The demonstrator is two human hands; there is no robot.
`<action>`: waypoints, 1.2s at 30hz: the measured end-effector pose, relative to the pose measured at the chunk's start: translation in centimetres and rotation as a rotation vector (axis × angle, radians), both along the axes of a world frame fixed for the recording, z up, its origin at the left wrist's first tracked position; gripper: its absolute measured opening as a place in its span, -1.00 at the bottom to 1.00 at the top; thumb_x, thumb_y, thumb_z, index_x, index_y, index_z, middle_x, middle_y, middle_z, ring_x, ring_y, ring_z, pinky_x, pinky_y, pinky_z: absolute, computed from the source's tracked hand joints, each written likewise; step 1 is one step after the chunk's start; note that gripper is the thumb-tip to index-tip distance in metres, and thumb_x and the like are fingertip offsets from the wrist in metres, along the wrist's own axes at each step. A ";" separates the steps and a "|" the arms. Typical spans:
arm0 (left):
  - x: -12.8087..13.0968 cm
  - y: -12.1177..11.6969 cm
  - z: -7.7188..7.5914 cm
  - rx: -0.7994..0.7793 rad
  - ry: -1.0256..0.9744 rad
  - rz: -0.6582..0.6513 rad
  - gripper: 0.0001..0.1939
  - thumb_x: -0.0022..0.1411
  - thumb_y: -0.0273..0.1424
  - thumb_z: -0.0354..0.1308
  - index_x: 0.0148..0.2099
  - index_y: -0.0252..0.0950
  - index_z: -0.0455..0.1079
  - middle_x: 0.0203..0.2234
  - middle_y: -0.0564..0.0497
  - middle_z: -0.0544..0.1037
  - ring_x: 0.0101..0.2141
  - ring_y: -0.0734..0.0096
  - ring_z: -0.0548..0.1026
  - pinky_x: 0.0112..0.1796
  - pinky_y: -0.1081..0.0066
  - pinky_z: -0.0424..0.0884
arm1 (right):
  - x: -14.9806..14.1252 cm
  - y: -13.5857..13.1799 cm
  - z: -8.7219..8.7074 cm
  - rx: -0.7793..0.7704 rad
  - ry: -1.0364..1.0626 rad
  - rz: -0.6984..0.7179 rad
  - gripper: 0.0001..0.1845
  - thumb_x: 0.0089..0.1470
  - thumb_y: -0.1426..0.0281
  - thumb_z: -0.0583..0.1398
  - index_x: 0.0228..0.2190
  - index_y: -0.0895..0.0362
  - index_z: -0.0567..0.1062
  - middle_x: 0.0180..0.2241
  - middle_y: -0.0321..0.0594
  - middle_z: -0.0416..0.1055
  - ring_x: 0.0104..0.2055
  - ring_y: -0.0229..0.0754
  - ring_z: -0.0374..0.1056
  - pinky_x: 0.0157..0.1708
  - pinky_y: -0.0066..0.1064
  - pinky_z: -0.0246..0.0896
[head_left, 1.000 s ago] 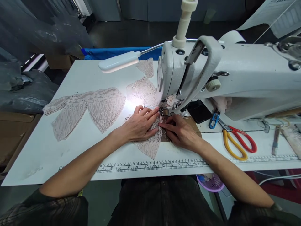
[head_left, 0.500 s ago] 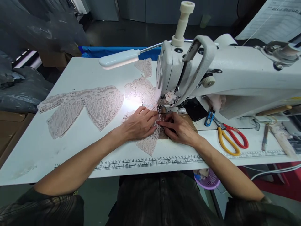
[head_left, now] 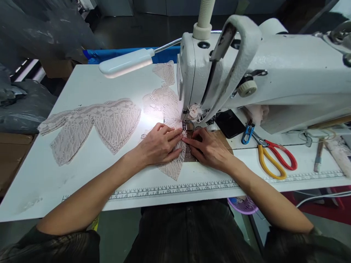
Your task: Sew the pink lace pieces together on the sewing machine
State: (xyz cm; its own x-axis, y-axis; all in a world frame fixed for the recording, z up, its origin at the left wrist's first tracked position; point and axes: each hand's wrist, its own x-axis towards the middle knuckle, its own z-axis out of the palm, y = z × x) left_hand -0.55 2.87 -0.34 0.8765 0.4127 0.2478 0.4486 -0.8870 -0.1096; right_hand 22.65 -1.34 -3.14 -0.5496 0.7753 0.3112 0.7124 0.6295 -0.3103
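Observation:
Pale pink lace (head_left: 174,170) lies under the needle area of a white sewing machine (head_left: 189,73), one pointed end toward me. My left hand (head_left: 160,144) rests flat on this lace, fingers stretched toward the presser foot (head_left: 188,125). At the lace's right edge, my right hand (head_left: 205,148) pinches the fabric between thumb and index finger, just in front of the foot. The lace runs on behind the needle, over the table, under the lamp's glow. Part of it is hidden by my left hand.
More cut lace (head_left: 112,124) lies on the left of the white table (head_left: 33,175). A lamp (head_left: 126,63) hangs above. To the right are a black phone (head_left: 229,123), blue thread snips (head_left: 248,133) and red-and-yellow scissors (head_left: 274,157). A printed ruler (head_left: 164,191) runs along the front edge.
The head view has shifted, so the machine looks larger and nearer. Both hands stay at the needle area in almost the same pose, and the lace has barely moved.

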 end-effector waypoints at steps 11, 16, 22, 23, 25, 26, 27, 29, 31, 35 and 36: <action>0.8 0.2 -1.2 0.010 -0.055 0.116 -0.53 0.42 -0.23 -0.06 0.12 -0.51 0.40 0.07 -0.29 0.48 -0.01 -0.02 0.47 -0.11 0.09 0.42 | -0.5 0.7 0.6 0.054 -0.107 -0.078 -0.57 0.31 0.29 0.01 0.09 0.14 0.47 -0.12 0.07 0.31 -0.21 -0.03 0.25 -0.21 -0.13 0.31; 1.1 0.5 -1.5 -0.033 -0.081 0.178 -0.56 0.41 -0.25 -0.03 0.12 -0.47 0.41 0.03 -0.27 0.52 0.00 0.02 0.46 -0.07 0.11 0.41 | -0.4 0.5 0.5 0.022 -0.111 -0.054 -0.62 0.29 0.34 0.02 0.06 0.07 0.48 -0.10 0.03 0.31 -0.14 -0.03 0.25 -0.16 -0.14 0.30; 1.0 0.9 -1.4 -0.087 -0.166 0.177 -0.61 0.39 -0.24 0.01 0.08 -0.41 0.41 -0.08 -0.21 0.54 -0.06 0.08 0.45 -0.12 0.14 0.37 | -0.3 0.6 0.3 -0.011 -0.103 -0.054 -0.60 0.29 0.34 0.01 0.07 0.08 0.47 -0.13 0.04 0.31 -0.16 -0.02 0.24 -0.16 -0.11 0.29; 1.0 1.2 -1.2 -0.084 -0.177 0.178 -0.63 0.38 -0.25 0.00 0.06 -0.40 0.41 -0.10 -0.21 0.53 -0.09 0.09 0.45 -0.14 0.14 0.36 | -0.3 0.6 0.3 -0.011 -0.097 -0.052 -0.59 0.29 0.33 0.01 0.07 0.08 0.48 -0.13 0.04 0.31 -0.17 -0.03 0.24 -0.16 -0.11 0.29; 1.0 2.1 -0.8 -0.070 -0.193 0.209 -0.66 0.39 -0.30 -0.03 0.03 -0.40 0.41 -0.14 -0.22 0.51 -0.15 0.11 0.43 -0.17 0.14 0.34 | -0.3 0.7 0.2 -0.011 -0.087 -0.049 -0.59 0.29 0.32 0.01 0.07 0.08 0.48 -0.13 0.04 0.31 -0.16 -0.02 0.24 -0.15 -0.10 0.29; 1.0 2.7 -0.6 -0.071 -0.187 0.232 -0.67 0.39 -0.32 -0.06 0.02 -0.40 0.40 -0.16 -0.23 0.50 -0.17 0.11 0.43 -0.19 0.15 0.33 | -0.4 0.7 0.2 -0.010 -0.084 -0.051 -0.59 0.29 0.31 0.02 0.07 0.08 0.49 -0.13 0.04 0.31 -0.16 -0.01 0.24 -0.15 -0.09 0.28; 0.9 3.4 -0.4 -0.078 -0.171 0.251 -0.67 0.39 -0.33 -0.07 0.02 -0.40 0.39 -0.18 -0.24 0.49 -0.19 0.11 0.42 -0.21 0.16 0.33 | -0.4 0.7 0.2 -0.009 -0.082 -0.056 -0.59 0.29 0.30 0.02 0.07 0.07 0.49 -0.14 0.04 0.32 -0.16 0.00 0.24 -0.15 -0.08 0.27; 0.6 4.7 -0.3 -0.115 -0.099 0.241 -0.66 0.40 -0.29 -0.08 0.04 -0.38 0.37 -0.19 -0.23 0.47 -0.20 0.10 0.41 -0.23 0.17 0.32 | -0.4 0.7 0.1 -0.003 -0.069 -0.066 -0.59 0.28 0.30 0.04 0.07 0.05 0.50 -0.14 0.03 0.34 -0.15 0.02 0.24 -0.14 -0.06 0.26; 0.2 5.5 -0.2 -0.138 -0.036 0.203 -0.63 0.41 -0.23 -0.07 0.05 -0.36 0.36 -0.16 -0.24 0.45 -0.16 0.07 0.41 -0.20 0.16 0.33 | -0.2 0.6 0.2 -0.008 -0.014 -0.056 -0.59 0.27 0.32 0.05 0.06 0.06 0.51 -0.14 0.02 0.36 -0.14 0.01 0.26 -0.12 -0.07 0.25; -1.0 4.7 0.2 -0.114 -0.066 0.219 -0.61 0.42 -0.22 -0.07 0.11 -0.38 0.32 0.00 -0.33 0.40 -0.05 0.01 0.41 -0.10 0.05 0.36 | 0.6 0.7 0.4 -0.076 0.219 -0.072 -0.58 0.24 0.38 0.06 0.07 0.12 0.50 -0.19 -0.06 0.44 -0.15 -0.08 0.33 -0.11 -0.20 0.28; -1.2 4.1 0.4 -0.097 -0.095 0.219 -0.62 0.42 -0.24 -0.07 0.11 -0.38 0.32 0.04 -0.34 0.40 -0.03 0.00 0.41 -0.08 0.02 0.37 | 0.7 0.7 0.5 -0.095 0.269 -0.097 -0.58 0.22 0.39 0.06 0.07 0.12 0.50 -0.21 -0.09 0.47 -0.17 -0.10 0.35 -0.12 -0.24 0.29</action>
State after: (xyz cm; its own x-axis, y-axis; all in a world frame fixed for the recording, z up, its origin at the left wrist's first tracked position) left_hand -1.78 6.97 0.04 0.7380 0.6163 0.2747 0.6357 -0.7716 0.0231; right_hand 23.38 -0.61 -2.67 -0.3787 0.8530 0.3592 0.6521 0.5213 -0.5505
